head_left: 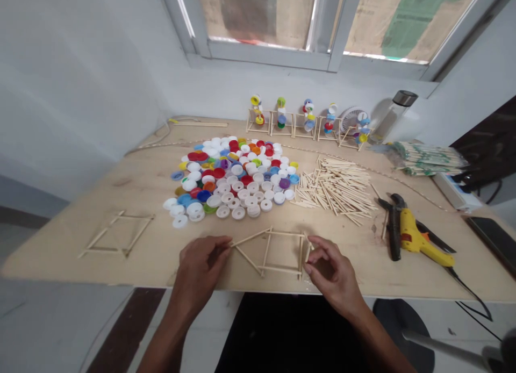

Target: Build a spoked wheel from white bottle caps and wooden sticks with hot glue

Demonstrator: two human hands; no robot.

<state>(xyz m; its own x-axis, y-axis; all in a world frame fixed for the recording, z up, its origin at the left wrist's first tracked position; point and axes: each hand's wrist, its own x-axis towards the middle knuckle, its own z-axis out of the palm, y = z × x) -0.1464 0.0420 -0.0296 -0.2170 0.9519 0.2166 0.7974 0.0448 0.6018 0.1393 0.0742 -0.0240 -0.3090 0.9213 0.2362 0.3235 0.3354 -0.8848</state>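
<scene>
A frame of thin wooden sticks [282, 232] lies low over the front of the table, a square with a pointed end toward the left. My left hand [203, 268] pinches that pointed tip between thumb and fingers. At the other end, my right hand [334, 271] has its thumb and forefinger closed on a stick by the square's right side. A second stick frame [139, 236] rests on the table at the left. Beyond my hands are a heap of coloured bottle caps [237, 185] and a pile of loose wooden sticks [338, 187].
At the right lie a yellow glue gun [423, 241] with a cord, black-handled pliers [394, 230] and a phone [494, 241]. Several small stick-and-cap models [281, 117] line the wall, near a fan [352, 119] and a bottle [393, 117]. Bagged sticks [427, 158] sit beside a power strip [457, 193].
</scene>
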